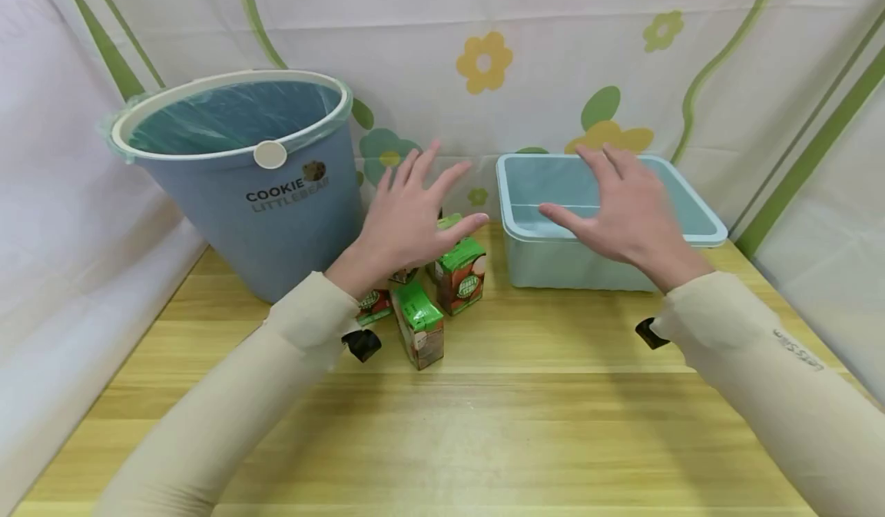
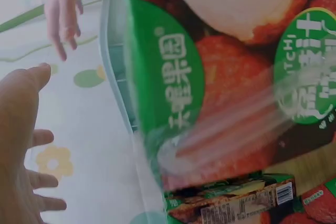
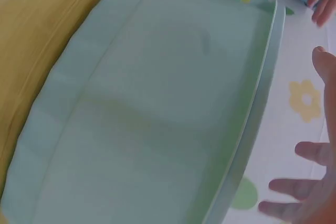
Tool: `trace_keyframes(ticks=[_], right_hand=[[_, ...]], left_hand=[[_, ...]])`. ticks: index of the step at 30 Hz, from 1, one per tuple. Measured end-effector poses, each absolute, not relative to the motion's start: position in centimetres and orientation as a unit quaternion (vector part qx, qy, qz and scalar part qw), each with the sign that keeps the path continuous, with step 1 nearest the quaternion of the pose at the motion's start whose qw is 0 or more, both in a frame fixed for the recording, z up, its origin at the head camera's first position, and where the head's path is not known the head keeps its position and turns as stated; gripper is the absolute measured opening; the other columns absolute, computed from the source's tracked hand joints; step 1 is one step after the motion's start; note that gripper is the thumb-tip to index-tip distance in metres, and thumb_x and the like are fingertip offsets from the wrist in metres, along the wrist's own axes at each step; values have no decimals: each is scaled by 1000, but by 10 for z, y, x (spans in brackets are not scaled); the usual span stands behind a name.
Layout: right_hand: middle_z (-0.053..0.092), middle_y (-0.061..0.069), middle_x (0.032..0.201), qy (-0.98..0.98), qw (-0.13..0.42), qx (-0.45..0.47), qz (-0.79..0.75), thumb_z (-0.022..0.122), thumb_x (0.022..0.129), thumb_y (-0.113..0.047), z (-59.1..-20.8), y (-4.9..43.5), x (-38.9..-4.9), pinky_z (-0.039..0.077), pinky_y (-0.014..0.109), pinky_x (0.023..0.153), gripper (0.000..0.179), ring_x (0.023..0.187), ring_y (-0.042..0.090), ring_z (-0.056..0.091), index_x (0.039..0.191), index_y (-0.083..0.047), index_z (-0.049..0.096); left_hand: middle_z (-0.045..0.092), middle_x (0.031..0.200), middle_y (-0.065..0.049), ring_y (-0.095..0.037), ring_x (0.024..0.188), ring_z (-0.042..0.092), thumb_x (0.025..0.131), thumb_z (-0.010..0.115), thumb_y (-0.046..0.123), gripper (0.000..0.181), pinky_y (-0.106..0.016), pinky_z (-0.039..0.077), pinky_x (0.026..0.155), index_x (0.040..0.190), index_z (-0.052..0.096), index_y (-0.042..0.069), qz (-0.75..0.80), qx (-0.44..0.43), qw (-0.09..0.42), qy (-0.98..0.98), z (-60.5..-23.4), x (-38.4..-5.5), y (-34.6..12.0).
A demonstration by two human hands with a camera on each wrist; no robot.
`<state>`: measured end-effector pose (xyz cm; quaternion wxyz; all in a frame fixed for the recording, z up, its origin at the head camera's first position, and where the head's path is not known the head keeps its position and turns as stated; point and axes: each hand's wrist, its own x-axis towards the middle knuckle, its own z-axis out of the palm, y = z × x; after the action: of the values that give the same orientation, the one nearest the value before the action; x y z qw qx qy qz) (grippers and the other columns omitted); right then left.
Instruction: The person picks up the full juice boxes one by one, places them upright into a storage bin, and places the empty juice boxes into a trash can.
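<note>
Cartons (image 1: 462,280): at least four in view, grouped on the table (image 1: 484,425) between the bin (image 1: 276,233) and the box (image 1: 574,263). The foremost stands upright, near its neighbours; others are partly hidden behind my left hand (image 1: 408,221), so I give no exact count.

Hands: well apart, neither carrying anything. My left hand hangs above the cartons, fingers spread, gripping none. My right hand (image 1: 625,210) hangs by the near rim of the box, fingers likewise spread and not clamped on it.

Progress: I find no carton lifted and none in the part of the box that shows. Its floor is out of sight, as is the bottom of the bin; I cannot certify either. In my judgement, handling of the cartons is not under way, and the whole visible group is left to deal with.
</note>
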<state>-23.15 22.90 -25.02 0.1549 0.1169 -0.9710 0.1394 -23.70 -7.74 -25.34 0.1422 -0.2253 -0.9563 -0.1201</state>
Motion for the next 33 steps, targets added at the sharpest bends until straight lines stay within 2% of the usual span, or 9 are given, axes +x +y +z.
trace_keyframes(ticks=[4,9,13,18,26,33], right_hand=[[30,22,173,-960,172,139,173,63,96,-68,-254,247,-231,20,71,127,95,157,51,28,169,-18,30],[32,20,173,-954,171,141,200,66,97,-61,-258,273,-231,16,70,129,90,162,45,23,168,-16,32],[27,18,175,-958,149,116,214,64,99,-60,-261,297,-231,18,74,126,91,162,48,20,170,-17,27],[18,17,178,-963,122,81,227,62,101,-59,-271,325,-233,16,76,125,92,162,50,15,172,-19,18],[15,18,179,-962,111,27,249,57,102,-62,-289,356,-230,17,79,122,91,162,53,14,172,-22,15],[16,14,179,-943,105,-36,314,55,100,-68,-301,370,-221,27,80,113,90,156,58,24,172,-29,16]], left_hand=[[21,178,-9,-39,163,26,100,56,71,75,-65,25,130,164,40,35,-165,-239,152,-945,-252,-233,-88],[35,173,-10,-38,157,38,101,60,63,71,-64,30,128,160,47,27,-218,-229,162,-935,-252,-228,-101],[43,168,-9,-34,155,42,102,64,54,64,-61,37,124,157,52,24,-281,-235,161,-917,-253,-226,-111],[52,161,-5,-27,153,45,103,66,45,55,-56,39,124,153,58,23,-341,-250,163,-891,-258,-222,-122],[63,147,-1,-21,135,60,103,70,29,43,-49,51,113,145,65,22,-419,-273,187,-845,-273,-212,-141],[69,142,-3,-19,124,69,102,70,18,38,-44,56,108,140,68,16,-490,-271,193,-805,-293,-198,-149]])
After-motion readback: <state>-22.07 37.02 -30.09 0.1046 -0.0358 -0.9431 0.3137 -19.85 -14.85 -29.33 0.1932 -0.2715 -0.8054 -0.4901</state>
